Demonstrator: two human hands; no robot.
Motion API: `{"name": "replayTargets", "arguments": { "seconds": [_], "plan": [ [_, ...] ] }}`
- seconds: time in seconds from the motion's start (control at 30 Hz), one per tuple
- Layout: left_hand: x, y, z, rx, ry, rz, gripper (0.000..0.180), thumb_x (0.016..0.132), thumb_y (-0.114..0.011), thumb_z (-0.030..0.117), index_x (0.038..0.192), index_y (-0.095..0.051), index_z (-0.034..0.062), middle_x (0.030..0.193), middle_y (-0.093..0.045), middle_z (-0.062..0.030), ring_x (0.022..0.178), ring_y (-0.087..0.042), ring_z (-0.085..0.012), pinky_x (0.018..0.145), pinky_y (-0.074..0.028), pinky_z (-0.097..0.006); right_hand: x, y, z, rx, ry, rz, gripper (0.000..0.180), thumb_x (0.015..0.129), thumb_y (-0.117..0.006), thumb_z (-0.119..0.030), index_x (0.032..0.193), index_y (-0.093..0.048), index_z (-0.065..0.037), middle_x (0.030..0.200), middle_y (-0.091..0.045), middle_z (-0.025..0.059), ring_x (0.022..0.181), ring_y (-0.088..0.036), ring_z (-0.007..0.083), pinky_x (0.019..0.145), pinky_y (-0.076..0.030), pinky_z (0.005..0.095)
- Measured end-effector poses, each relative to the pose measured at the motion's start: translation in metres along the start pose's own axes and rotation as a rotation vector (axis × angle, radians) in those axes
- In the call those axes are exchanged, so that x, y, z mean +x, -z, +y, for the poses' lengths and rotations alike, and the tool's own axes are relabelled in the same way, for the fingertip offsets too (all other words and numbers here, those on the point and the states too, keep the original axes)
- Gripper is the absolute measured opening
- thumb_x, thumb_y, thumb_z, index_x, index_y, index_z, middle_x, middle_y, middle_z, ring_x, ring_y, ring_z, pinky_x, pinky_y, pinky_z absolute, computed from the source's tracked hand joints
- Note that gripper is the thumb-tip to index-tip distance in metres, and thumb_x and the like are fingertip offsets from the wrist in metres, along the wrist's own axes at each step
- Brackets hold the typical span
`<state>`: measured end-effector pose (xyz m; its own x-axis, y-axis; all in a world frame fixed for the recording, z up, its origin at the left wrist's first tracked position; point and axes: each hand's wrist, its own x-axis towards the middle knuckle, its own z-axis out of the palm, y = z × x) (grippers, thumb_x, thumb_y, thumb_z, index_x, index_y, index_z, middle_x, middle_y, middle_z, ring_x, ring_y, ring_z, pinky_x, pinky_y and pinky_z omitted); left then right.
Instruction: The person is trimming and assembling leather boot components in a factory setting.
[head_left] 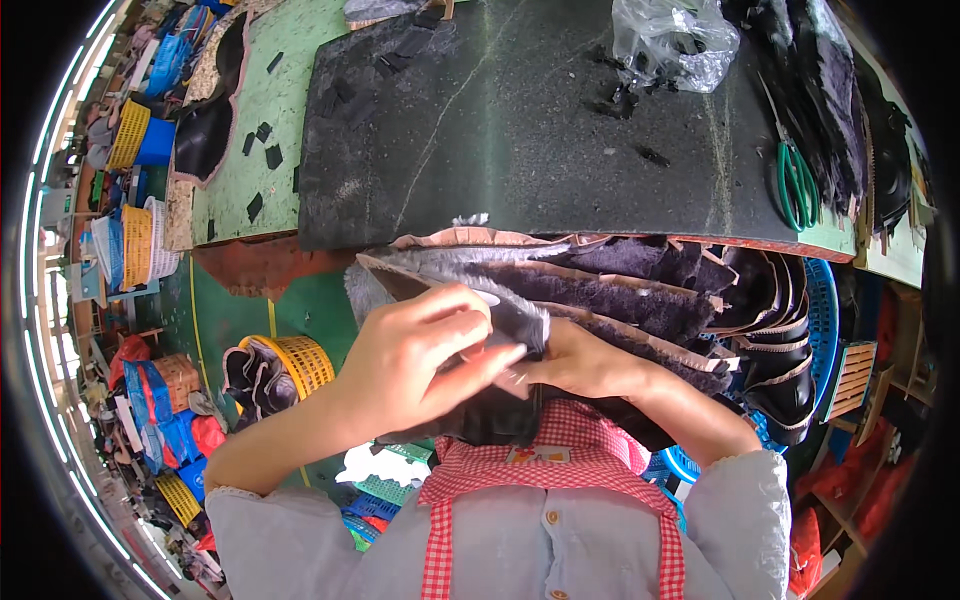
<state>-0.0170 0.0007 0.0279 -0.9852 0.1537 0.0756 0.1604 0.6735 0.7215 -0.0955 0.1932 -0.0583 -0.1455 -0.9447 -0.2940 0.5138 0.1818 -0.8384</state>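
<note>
In front of my apron is a black leather piece with a grey fur lining (530,310), shaped like part of a boot upper. My right hand (585,360) grips its right side, the fingertips partly hidden behind it. My left hand (425,345) is curled over its left side, thumb stretched toward the right hand; the fingers close on the piece, though their exact hold is partly hidden. Just beyond my hands lies a row of similar pieces with dark fur linings (620,295) and tan edges, overlapping along the table's near side.
A dark worktop slab (540,130) bears scissors with green handles (797,185), a clear plastic bag (675,45) and black scraps. Dark furry material (825,110) lies at the far right. Black pieces (780,370) fill a blue basket (822,310). A yellow basket (310,362) stands left.
</note>
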Motion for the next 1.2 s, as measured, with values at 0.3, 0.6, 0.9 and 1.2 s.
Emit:
{"name": "replayTargets", "arguments": {
  "seconds": [0.3,0.6,0.9,1.2],
  "plan": [
    [0.010,-0.008,-0.004,0.043,0.049,-0.155,0.016,0.078,-0.073,0.010,0.093,-0.069,0.0072,0.091,-0.060,-0.0057,0.070,-0.066,-0.0214,0.062,-0.054,-0.033,-0.017,-0.003,0.012,0.075,0.007,0.084,0.042,0.096,-0.065,-0.031,0.122,-0.052,0.000,0.104,-0.063,0.0086,0.085,-0.065,0.0125,0.071,-0.055,0.0291],
    [0.015,0.001,0.011,-0.118,0.166,-0.221,0.016,0.078,-0.076,0.003,0.094,-0.073,0.0005,0.091,-0.067,-0.0075,0.068,-0.068,-0.0140,0.057,-0.056,-0.023,-0.028,0.096,-0.075,-1.196,0.470,1.112,0.021,0.083,-0.069,-0.002,0.104,-0.065,-0.004,0.093,-0.059,0.0089,0.070,-0.056,0.0209,0.068,-0.049,0.0324],
    [0.009,0.007,0.005,-0.272,0.250,-0.157,0.009,0.083,-0.074,0.001,0.092,-0.071,0.0000,0.079,-0.069,-0.0054,0.061,-0.065,-0.0081,0.053,-0.046,-0.022,-0.036,0.070,-0.081,-0.466,0.334,0.671,0.014,0.090,-0.066,-0.003,0.104,-0.064,-0.002,0.095,-0.066,-0.0001,0.083,-0.060,0.0056,0.074,-0.049,0.0209],
    [0.008,0.008,0.006,-0.350,0.291,-0.171,0.007,0.085,-0.072,0.000,0.090,-0.068,0.0001,0.082,-0.070,-0.0047,0.062,-0.068,-0.0082,0.052,-0.047,-0.021,-0.033,-0.011,-0.057,-0.519,0.266,0.387,0.021,0.083,-0.070,0.004,0.102,-0.069,-0.002,0.093,-0.070,0.0051,0.079,-0.067,0.0108,0.072,-0.056,0.0261]
  ]
}}
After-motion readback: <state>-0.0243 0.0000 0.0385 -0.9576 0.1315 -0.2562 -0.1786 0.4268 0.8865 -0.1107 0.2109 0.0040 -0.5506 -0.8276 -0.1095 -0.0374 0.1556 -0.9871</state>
